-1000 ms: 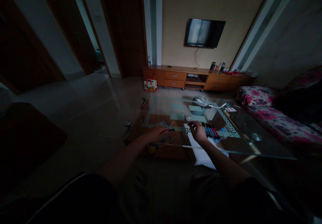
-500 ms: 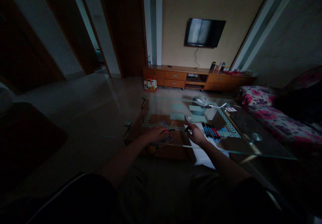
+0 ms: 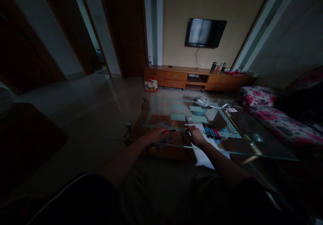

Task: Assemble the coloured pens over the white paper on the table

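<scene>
Since 1 s ago, R hand (image 3: pixel 196 136) has dropped a touch & come slightly nearer the person's body; the small dark piece (image 3: pixel 186 131) at its fingertips sits lower too, now roughly level w/ the pen in L hand (image 3: pixel 155 134). L hand approx. same spot, same grip. Pens & paper on the R side look unchanged.

Head view: L hand mostly closed, palm down, fingers round a red-and-black pen (image 3: pixel 172 130), dark end sticking out twd R hand. R hand in a pinch, thumb & fingertips nearly together on the dark piece; too dim to ID. Gap btwn pen's end & R fingertips small; no contact seen. Both hands above near edge of the glass table (image 3: pixel 272 148); can't tell if either touches it.

Just R of R hand: row of pens (image 3: pixel 212 131), blue, black & red, side by side. White paper (image 3: pixel 205 157) under/beside R forearm, runs past table's near edge; on or below glass, can't tell. Farther back on table: crumpled clear bag (image 3: pixel 201 101), small white card w/ red print (image 3: pixel 231 110). Behind: low wooden cabinet (image 3: pixel 175 75), TV (image 3: pixel 205 33) on wall above; floral sofa (image 3: pixel 262 97) far R.
</scene>
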### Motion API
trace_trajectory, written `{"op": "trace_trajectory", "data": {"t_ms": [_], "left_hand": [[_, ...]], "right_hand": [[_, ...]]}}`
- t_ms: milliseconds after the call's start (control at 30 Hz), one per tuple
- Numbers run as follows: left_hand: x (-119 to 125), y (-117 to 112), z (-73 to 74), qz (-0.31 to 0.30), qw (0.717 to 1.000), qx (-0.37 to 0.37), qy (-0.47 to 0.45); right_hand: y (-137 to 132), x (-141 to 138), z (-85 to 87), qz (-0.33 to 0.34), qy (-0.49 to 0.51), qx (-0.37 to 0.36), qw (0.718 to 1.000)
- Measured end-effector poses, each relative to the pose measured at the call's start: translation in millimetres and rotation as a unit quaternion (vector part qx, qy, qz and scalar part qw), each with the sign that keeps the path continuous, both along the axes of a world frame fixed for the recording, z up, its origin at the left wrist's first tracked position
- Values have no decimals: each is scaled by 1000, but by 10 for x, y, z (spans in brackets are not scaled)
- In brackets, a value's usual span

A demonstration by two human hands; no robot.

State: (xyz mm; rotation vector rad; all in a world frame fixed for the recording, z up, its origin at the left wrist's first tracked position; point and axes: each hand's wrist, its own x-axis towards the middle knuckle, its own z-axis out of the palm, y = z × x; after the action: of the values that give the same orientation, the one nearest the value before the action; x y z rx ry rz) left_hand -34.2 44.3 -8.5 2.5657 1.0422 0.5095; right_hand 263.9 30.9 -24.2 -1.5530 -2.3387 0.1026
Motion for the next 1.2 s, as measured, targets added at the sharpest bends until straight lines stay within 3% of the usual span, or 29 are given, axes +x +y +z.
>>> {"op": "trace_trajectory", "data": {"t_ms": [633,867,1000,1200], "left_hand": [[16,-6,19,4,1000,-3,-8],[49,15,23,1,1000,3,3],[77,12,-14,-7,1000,-4,6],[79,-39,38,-31,999,2,6]], "right_hand": [[-28,-40,-2,-25,-30,-3,999],[-103,-115,184,-33,21,73,997],[-170,-286,357,8,64,93,994],[-260,-529,406,127,45,13,991]]}}
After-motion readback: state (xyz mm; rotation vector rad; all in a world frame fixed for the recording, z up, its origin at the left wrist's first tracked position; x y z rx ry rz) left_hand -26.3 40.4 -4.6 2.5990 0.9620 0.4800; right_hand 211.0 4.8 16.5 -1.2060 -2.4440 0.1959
